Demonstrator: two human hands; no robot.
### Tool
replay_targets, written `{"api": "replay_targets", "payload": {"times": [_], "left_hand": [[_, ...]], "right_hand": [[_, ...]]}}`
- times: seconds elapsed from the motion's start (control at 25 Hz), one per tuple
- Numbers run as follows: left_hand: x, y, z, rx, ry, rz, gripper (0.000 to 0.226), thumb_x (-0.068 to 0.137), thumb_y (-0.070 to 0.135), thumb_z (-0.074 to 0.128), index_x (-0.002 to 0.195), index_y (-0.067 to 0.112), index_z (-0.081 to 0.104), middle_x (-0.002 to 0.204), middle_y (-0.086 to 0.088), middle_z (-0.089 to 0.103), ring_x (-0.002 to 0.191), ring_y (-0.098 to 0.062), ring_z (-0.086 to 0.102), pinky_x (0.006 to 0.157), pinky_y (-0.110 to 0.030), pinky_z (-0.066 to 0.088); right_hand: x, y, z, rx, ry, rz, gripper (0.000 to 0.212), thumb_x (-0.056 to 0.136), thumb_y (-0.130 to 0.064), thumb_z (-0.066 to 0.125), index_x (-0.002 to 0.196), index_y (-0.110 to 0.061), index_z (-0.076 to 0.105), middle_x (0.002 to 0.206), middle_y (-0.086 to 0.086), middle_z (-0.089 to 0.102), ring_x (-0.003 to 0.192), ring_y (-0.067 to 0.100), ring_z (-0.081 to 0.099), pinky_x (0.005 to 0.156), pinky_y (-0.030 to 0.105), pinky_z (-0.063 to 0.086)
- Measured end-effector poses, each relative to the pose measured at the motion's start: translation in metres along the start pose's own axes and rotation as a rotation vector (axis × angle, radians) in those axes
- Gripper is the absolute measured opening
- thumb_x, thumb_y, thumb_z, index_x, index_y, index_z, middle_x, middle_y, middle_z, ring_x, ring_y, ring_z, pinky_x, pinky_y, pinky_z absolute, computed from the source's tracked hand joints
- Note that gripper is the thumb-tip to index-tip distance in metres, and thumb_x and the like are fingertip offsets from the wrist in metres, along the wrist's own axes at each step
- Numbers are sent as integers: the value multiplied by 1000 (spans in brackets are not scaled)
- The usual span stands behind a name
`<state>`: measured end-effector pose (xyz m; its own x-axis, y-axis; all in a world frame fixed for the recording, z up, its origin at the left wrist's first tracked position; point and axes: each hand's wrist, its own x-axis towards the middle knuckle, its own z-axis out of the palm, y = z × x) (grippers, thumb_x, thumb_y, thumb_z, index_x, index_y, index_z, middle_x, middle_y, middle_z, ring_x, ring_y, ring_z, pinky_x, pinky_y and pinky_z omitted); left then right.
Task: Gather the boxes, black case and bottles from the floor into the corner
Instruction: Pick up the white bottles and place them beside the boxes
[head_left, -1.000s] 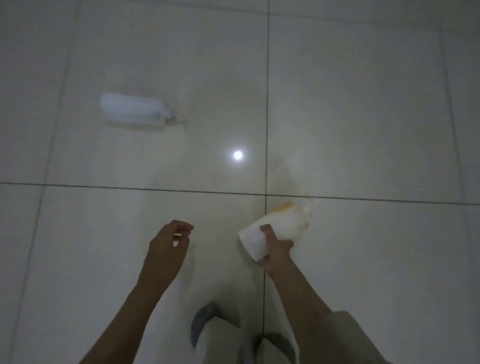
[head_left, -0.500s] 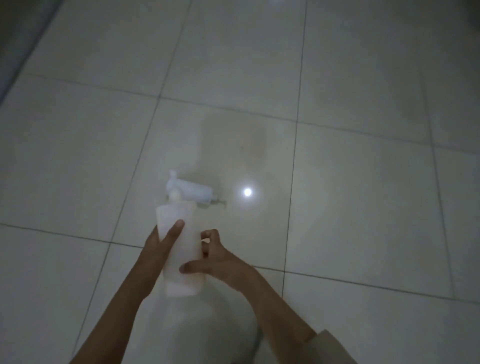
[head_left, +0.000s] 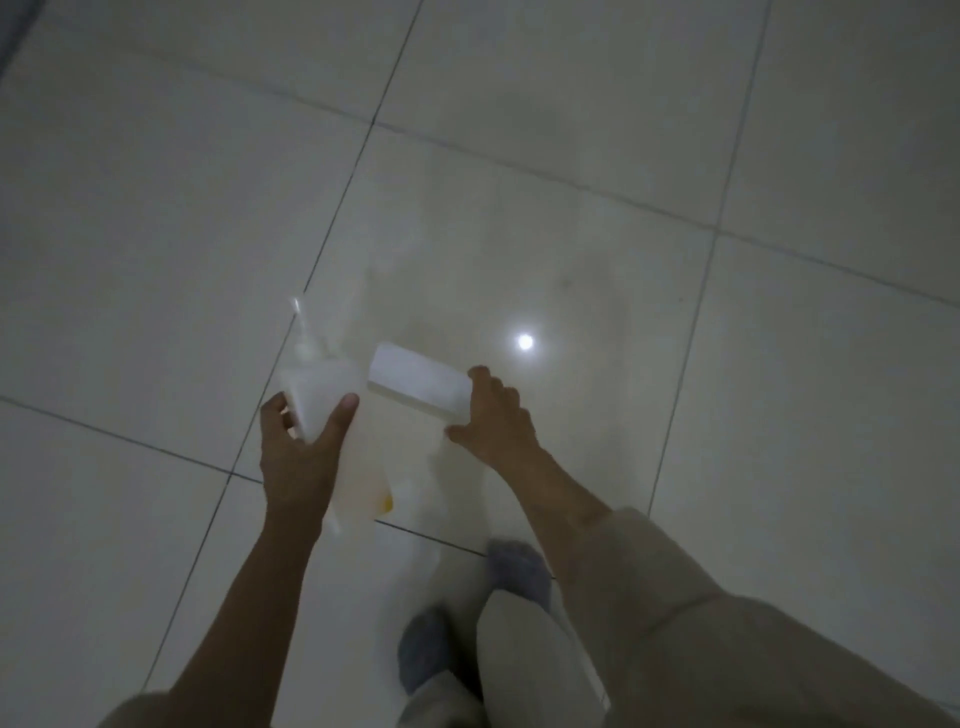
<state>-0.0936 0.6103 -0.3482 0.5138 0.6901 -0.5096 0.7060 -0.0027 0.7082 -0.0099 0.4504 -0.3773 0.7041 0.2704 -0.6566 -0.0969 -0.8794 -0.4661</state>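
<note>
White plastic bottles, two in all, are off the tiled floor (head_left: 675, 156): the left hand (head_left: 298, 457) grips a pump bottle (head_left: 322, 400), and just right of it the right hand (head_left: 496, 415) holds a second bottle (head_left: 418, 387).

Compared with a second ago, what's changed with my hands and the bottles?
The orange-tipped bottle passed from the right hand to the left hand, which now grips it. The right hand then took hold of the white pump bottle that lay on the tiled floor. The floor itself looks the same.
</note>
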Motion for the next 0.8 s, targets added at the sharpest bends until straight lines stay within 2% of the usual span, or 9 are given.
{"api": "replay_targets", "payload": {"times": [0.08,0.24,0.28,0.4,0.56,0.72,0.8], "left_hand": [[26,-21,12,5,10,2,80,60,59,71,126,26,40,114,0,53,106,-31,58,87,-53,52],[58,-52,21,-12,20,-30,80,58,62,71,126,31,40,120,-3,54,106,-30,58,84,-52,53],[64,-55,20,-10,27,-32,81,58,62,71,126,30,40,121,-4,55,106,-30,58,85,-53,53],[74,-49,10,38,37,-9,84,57,62,69,127,26,40,124,-7,55,109,-31,57,88,-55,51],[53,-4,-12,125,4,67,85,57,63,68,128,27,37,125,-6,53,107,-32,56,87,-53,51],[-1,81,-30,180,-81,158,80,63,57,73,128,29,37,124,-2,54,108,-29,56,89,-48,50],[-34,134,-38,206,-170,230,79,63,54,73,129,29,38,120,3,52,104,-24,55,86,-41,49]], "right_hand": [[37,1,25,-172,37,-45,71,84,-20,64,140,-9,22,139,13,38,131,31,34,103,43,35],[83,9,65,-396,-13,-63,88,85,-23,62,149,-14,2,149,8,23,139,28,22,111,46,27],[89,11,69,-428,-9,-48,87,85,-21,62,149,-16,2,148,7,23,137,28,24,109,47,29],[91,16,65,-470,-12,-38,77,81,-18,65,142,-15,18,140,6,33,127,29,34,98,47,38],[46,13,12,-404,-82,-71,72,75,-19,70,133,-14,28,134,3,38,124,26,34,93,44,40],[-33,-8,-86,-389,-32,-197,74,71,-17,70,134,-15,31,134,2,41,126,25,33,102,42,34],[-79,-23,-145,-398,26,-253,76,70,-16,70,135,-15,31,135,2,40,127,24,32,107,42,28]]}}
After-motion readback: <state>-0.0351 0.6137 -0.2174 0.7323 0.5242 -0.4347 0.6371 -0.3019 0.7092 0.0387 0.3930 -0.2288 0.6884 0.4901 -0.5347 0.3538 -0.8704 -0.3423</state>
